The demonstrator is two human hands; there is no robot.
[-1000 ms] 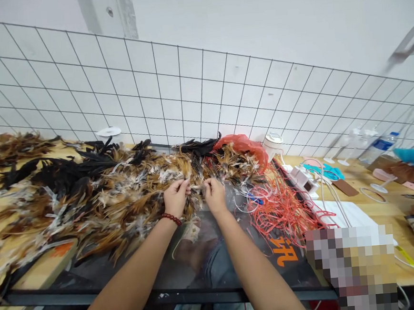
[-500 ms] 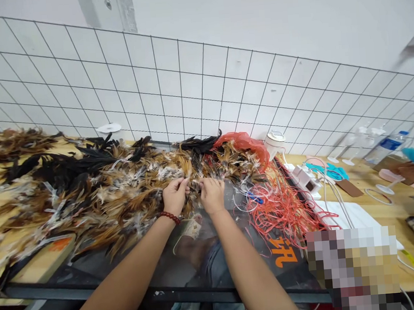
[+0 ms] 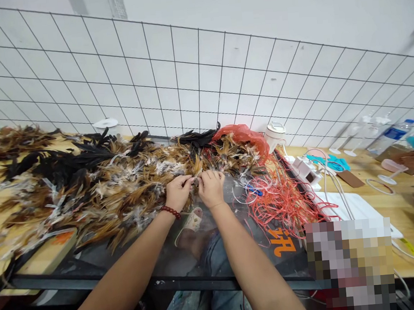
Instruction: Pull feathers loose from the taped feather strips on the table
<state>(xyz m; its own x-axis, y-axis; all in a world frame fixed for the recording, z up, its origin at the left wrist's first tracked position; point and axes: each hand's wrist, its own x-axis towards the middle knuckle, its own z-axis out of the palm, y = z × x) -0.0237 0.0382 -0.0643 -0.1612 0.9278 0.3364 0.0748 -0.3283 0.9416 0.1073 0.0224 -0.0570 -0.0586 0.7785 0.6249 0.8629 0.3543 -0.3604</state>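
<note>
My left hand [image 3: 179, 191], with a red bead bracelet [image 3: 171, 212] at the wrist, pinches with its fingertips at the right edge of a large feather pile [image 3: 133, 180]. Close beside it, my right hand [image 3: 211, 187] is also closed, its fingertips nearly meeting the left ones. A small brown feather [image 3: 196, 166] rises between the two hands; its lower end is hidden by the fingers. The pile is brown, white and fluffy, with long black feathers [image 3: 64, 168] toward the back left. Under my hands lies a dark glossy board [image 3: 232, 253] with orange lettering.
Red plastic strands [image 3: 282, 199] lie tangled on the right, near a red plastic bag [image 3: 244, 135] and a white lidded cup [image 3: 275, 134]. White cables, a power adapter [image 3: 307, 172] and a water bottle [image 3: 394, 135] stand farther right. A black wire grid [image 3: 175, 76] runs along the wall.
My two hands have come slightly closer together at the fingertips. The view has shifted a little; the feather pile and the other things lie as before.
</note>
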